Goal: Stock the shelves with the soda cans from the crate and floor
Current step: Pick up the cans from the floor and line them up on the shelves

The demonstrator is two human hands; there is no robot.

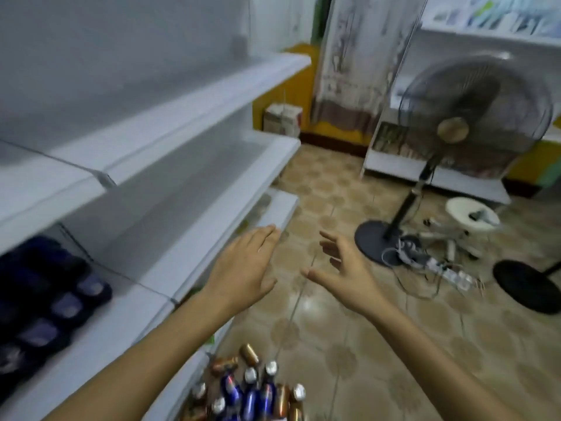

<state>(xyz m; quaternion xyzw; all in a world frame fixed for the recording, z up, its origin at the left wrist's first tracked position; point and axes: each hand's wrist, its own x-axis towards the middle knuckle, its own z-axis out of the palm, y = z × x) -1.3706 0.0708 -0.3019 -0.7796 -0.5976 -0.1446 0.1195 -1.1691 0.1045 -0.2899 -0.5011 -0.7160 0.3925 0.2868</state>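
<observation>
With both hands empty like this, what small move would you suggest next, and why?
Probably lower the right hand to the soda cans on the floor and grip one: both it and the left hand hover open, holding nothing, and the shelf beside them has bare room.

Tiled floor (349,344) w/ brownish hex pattern, glossy. Pedestal fan (473,123) stands right, power strip (449,273) & cables by its base. Small white stool (472,214) nearby. Yellow wall (297,83) at back, curtain (361,56) hanging.
</observation>
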